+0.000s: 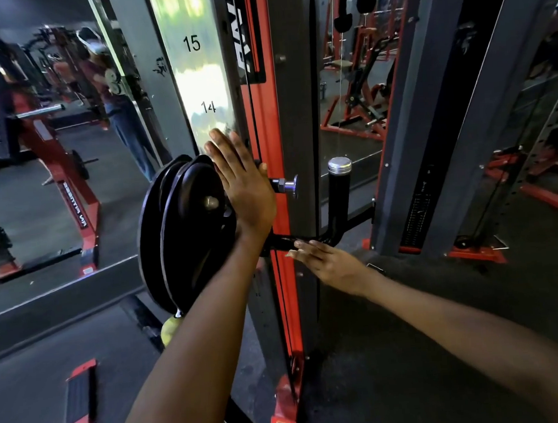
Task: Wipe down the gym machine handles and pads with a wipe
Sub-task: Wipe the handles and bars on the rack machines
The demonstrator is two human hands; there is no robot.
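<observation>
The left hand (242,184) is seen flat, fingers straight and together, laid against the face of the cable machine's upright (292,118) just at 3 o'clock of the black pulley wheel (186,231); nothing is gripped by it. The right hand (324,261) is held at 5 o'clock of the left, fingers extended and slightly spread, the fingertips touching or very nearly touching the black bent handle bar (306,239) that runs out to a chrome-capped post (340,187). No wipe can be made out in either hand; whether one is hidden under the left palm cannot be told. A yellow-green object (171,328), partly hidden behind the left forearm at 6 o'clock of the pulley wheel, cannot be identified. A chrome pop-pin knob (289,186) stands out of the red rail (266,139) between the two hands, and the numbered chrome height strip (195,71) rises at 12 o'clock of the left hand.

The step in hand is judged to be the approach to the handle bar, with the frame steadied by the left hand. Little of the wiping appears to be done. For the next move, a wipe would need to be brought to the bar and closed around it, then drawn along its length toward the chrome-capped post, with care taken that fingers are kept away from the pulley wheel and cable.
</observation>
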